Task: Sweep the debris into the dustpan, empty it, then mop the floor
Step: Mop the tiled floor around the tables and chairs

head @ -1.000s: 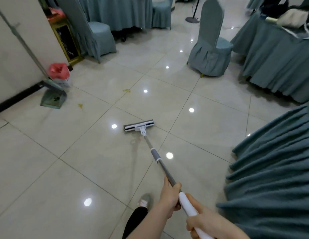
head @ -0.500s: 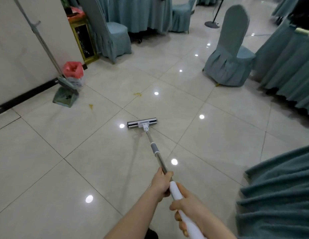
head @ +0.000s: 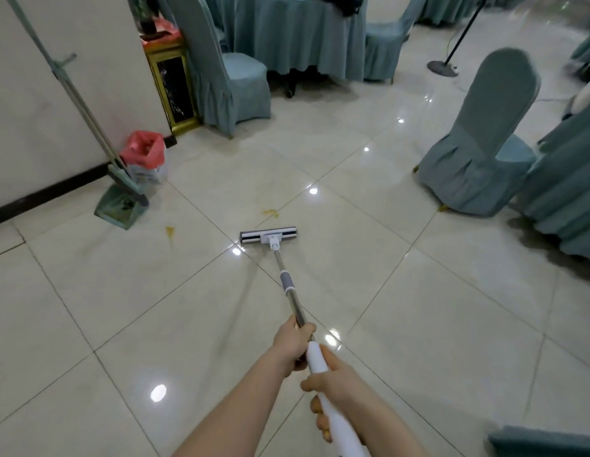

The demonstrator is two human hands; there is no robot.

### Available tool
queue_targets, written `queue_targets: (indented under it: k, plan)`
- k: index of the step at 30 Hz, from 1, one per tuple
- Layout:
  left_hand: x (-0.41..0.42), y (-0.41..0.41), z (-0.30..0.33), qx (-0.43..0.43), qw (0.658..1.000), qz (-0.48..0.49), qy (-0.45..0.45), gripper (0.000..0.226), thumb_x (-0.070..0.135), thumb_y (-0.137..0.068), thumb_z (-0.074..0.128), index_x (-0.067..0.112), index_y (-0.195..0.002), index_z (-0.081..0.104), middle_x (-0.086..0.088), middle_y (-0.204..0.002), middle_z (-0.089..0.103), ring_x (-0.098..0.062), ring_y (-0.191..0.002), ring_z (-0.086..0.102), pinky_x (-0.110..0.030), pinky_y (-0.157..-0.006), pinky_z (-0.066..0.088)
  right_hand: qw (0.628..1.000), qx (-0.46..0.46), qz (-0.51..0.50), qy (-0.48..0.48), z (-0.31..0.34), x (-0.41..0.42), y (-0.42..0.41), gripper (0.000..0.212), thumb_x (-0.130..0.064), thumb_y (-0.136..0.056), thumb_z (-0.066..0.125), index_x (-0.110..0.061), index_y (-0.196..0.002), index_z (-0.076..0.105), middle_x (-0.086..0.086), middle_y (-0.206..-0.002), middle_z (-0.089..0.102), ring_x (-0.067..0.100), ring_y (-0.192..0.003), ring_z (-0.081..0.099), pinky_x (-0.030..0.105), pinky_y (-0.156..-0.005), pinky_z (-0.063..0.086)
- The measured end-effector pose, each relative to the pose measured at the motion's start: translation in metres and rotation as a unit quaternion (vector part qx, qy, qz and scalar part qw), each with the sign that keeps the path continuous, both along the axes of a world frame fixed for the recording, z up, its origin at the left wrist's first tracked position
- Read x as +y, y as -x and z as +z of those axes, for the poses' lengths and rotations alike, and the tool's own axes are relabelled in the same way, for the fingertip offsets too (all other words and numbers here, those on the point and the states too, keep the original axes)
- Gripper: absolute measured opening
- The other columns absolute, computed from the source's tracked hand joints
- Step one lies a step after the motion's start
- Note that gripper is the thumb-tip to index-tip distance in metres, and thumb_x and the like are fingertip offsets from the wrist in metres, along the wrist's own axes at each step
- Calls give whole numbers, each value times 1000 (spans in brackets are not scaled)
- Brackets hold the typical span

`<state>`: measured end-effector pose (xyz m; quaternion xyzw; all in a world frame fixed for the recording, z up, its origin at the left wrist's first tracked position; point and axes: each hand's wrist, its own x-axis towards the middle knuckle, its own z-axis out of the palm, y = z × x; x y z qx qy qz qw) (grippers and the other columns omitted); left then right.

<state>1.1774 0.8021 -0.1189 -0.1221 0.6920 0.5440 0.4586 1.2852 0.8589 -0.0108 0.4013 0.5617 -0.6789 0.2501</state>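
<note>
While mopping, with both hands on the mop [head: 288, 293] shaft: right hand [head: 333, 384] wrapped round the white handle end nearest the body, grip curled tight on it; left hand [head: 293, 346] just ahead on the metal tube, grip likewise closed round it. Spaced that way probably to steer and press at once. Farther along, mop head [head: 269, 235] flat on the floor [head: 419, 308], square to the shaft. Just beyond the mop head, a yellow stain [head: 270, 212]; to the left of the mop head, a second stain [head: 170, 230], neither wiped yet. Farther left of the mop head, by the wall [head: 40, 110], dustpan [head: 120, 207] and broom [head: 73, 90] parked, apparently done with, beside a bin [head: 143, 156] with a red bag. Right of the mop head and beyond, a covered chair [head: 478, 153].
</note>
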Motion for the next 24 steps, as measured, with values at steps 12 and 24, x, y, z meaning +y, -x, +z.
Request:
queue_targets:
  k: [12,24]
  plan:
    - [189,144,-4,14,995,95,40,17,26,-89,53,23,-104,61,-7,-90,62,-23,-75,57,-29,-61,49,994,3,109,0,-10,209,156,35,-3,-86,47,-26,-112,54,10,-64,46,18,-36,43,20,-41,41]
    - [318,273,-14,22,983,173,52,13,24,-91,53,18,-101,59,-7,-83,58,-22,-71,54,-28,-60,47,985,-15,171,20,-40,352,299,39,-1,-86,48,-32,-109,53,9,-59,46,19,-37,43,23,-41,42]
